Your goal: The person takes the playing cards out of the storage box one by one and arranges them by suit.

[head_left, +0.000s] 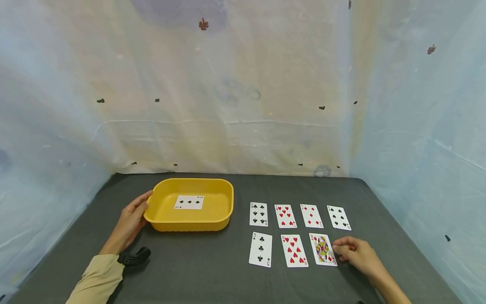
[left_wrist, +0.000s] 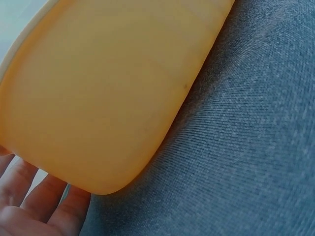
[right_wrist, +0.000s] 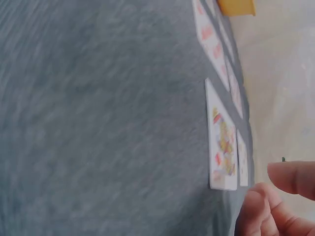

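resting flat against the outer left wall of the yellow tray [head_left: 224, 202], the left hand [head_left: 130, 221] lies with fingers straight and together, forearm angled in from the near left in a tan sleeve [head_left: 96, 280]. one clubs card [head_left: 189, 202] lies inside the tray, just beyond those fingers. the right hand [head_left: 357, 252] sits on the grey table [head_left: 197, 270] with fingers loosely curled, holding nothing, its fingertips just beside the right edge of the queen card [head_left: 323, 249]; six more cards lie left of and beyond it.
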{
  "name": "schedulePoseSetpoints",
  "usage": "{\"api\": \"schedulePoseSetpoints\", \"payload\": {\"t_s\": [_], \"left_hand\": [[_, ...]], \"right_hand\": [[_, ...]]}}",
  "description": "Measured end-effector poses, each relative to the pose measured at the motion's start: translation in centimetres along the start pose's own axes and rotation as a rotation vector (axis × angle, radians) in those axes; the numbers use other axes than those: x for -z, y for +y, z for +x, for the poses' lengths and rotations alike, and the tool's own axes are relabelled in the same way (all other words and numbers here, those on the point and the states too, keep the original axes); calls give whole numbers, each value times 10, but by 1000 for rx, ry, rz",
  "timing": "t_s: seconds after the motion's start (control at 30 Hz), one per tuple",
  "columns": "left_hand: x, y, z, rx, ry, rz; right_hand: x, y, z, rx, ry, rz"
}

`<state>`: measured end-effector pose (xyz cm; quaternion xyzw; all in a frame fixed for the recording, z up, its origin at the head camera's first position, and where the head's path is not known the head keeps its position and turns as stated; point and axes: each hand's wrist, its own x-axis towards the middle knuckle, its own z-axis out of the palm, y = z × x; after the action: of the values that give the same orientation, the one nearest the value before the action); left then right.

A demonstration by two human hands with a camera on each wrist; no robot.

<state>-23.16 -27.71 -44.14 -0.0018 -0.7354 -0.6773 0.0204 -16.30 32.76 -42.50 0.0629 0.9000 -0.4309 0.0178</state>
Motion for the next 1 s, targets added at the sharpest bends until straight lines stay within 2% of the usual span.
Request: {"api": "schedulePoseSetpoints", "payload": {"t_s": [0.33,0.73,1.0], "left_hand": [[1,1,-2,1,-1,14],[-2,2,0,11,7,31],[-3,3,0,-6,11,30]], "right_hand": [[-7,-15,0,12,-1,244],[-24,-40,0,103,-14,378],[-32,-69,3,213,-79,418]]}}
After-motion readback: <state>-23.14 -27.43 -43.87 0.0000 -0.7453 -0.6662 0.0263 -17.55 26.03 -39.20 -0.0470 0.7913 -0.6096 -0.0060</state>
